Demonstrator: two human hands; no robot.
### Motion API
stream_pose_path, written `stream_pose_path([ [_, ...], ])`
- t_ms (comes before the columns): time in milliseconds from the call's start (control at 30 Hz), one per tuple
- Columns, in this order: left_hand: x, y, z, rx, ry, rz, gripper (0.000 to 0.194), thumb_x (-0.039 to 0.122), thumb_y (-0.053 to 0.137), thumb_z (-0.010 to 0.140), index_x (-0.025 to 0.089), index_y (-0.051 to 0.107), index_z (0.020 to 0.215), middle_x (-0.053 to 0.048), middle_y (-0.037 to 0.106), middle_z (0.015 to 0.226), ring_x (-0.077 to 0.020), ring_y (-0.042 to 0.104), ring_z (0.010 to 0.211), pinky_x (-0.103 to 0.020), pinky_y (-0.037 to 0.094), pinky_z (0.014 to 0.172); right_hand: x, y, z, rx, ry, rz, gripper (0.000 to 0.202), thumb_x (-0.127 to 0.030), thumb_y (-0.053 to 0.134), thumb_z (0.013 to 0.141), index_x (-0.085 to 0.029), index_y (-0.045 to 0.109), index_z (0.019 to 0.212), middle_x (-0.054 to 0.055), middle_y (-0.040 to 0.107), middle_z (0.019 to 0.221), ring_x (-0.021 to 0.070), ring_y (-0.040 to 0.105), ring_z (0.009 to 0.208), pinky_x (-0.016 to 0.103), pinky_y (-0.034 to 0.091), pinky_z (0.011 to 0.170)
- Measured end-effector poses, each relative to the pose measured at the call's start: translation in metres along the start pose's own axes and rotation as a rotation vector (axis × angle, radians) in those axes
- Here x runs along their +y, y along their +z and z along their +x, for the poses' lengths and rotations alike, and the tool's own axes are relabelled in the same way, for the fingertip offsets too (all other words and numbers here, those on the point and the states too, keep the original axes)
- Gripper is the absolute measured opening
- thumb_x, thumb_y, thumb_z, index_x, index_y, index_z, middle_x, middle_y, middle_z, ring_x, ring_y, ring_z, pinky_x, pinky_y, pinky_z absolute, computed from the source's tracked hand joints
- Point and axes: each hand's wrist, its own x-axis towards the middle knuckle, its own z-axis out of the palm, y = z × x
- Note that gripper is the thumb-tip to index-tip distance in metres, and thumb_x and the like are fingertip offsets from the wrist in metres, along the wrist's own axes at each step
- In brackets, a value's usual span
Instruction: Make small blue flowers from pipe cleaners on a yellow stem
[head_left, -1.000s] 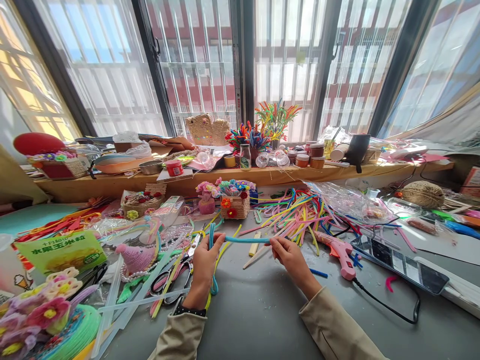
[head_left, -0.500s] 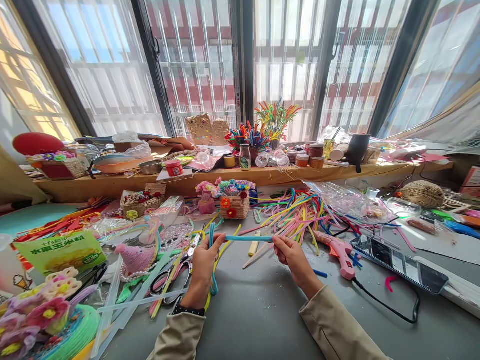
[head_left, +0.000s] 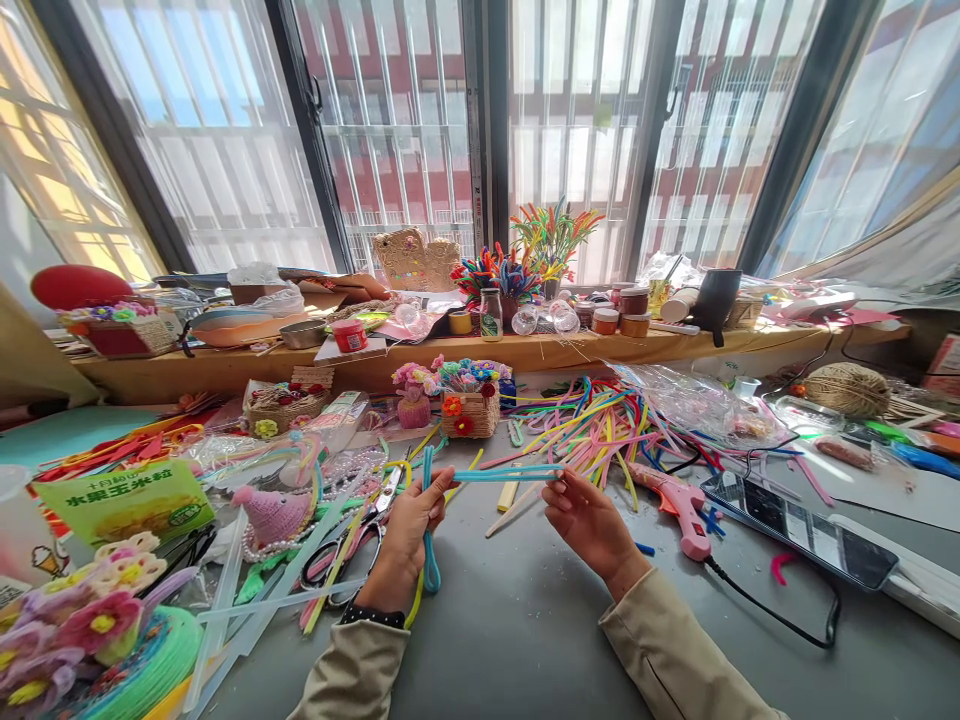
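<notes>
Light-blue pipe cleaners (head_left: 502, 474) stretch level between my two hands above the grey table. My left hand (head_left: 412, 525) pinches them where they cross, and a looped length hangs below its fingers while another part sticks up above. With thumb and fingertips, my right hand (head_left: 589, 515) grips the far end of the doubled stretch. Scissors (head_left: 360, 540) with dark handles lie just left of my left hand. Behind the blue strands are a small pale yellow block (head_left: 509, 492) and a wooden stick (head_left: 510, 512).
A heap of colourful pipe cleaners (head_left: 592, 425) spreads behind my right hand. To the right lie a pink glue gun (head_left: 679, 505) with its cord and a dark phone (head_left: 799, 525). A flower-filled woven basket (head_left: 471, 412) stands at the back. Fuzzy flowers (head_left: 97, 625) sit at front left.
My right hand has shifted slightly right and its fingers have opened out a little around the end. Two separate strands now show between the hands. My left hand is nearly still.
</notes>
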Motion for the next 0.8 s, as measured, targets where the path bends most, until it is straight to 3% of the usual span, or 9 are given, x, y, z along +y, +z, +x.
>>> stream_pose_path([
  [367,-0.001,-0.002,0.001,-0.05,-0.065,-0.11,0.035,0.03,0.072,0.045,0.011,0.05,0.065,0.007,0.047,0.043,0.003,0.019,0.029,-0.014,0.008,0.03,0.003,0.0,0.004,0.114,0.003,0.107,0.005,-0.015,0.061,0.063,-0.012,0.058,0.062,0.0,0.053,0.06,0.0045,0.047,0.053,0.013,0.043,0.048],
  [500,-0.002,-0.002,0.0,-0.17,-0.171,-0.158,0.032,0.029,0.071,0.047,0.011,0.048,0.062,0.008,0.043,0.042,0.0031,0.017,0.03,-0.014,0.008,0.03,0.001,0.003,0.002,0.092,-0.065,0.144,0.003,-0.016,0.062,0.063,-0.014,0.058,0.063,-0.002,0.054,0.06,0.0047,0.049,0.056,0.013,0.044,0.049],
  [667,-0.003,0.0,-0.005,-0.315,-0.264,-0.04,0.027,0.029,0.068,0.054,0.012,0.049,0.062,0.006,0.046,0.048,0.003,0.016,0.031,-0.015,0.007,0.032,-0.008,0.008,-0.001,-0.042,-0.1,0.199,0.004,-0.019,0.06,0.066,-0.017,0.059,0.069,0.0,0.059,0.08,0.003,0.05,0.059,0.01,0.044,0.047],
  [800,0.0,0.002,-0.013,-0.578,-0.353,0.144,0.021,0.028,0.064,0.059,0.011,0.053,0.06,0.01,0.03,0.036,0.0008,0.015,0.032,-0.017,0.009,0.034,-0.014,0.006,0.002,0.016,-0.151,0.27,0.007,-0.02,0.063,0.064,-0.017,0.057,0.067,-0.001,0.061,0.075,0.0019,0.051,0.056,0.007,0.044,0.044],
])
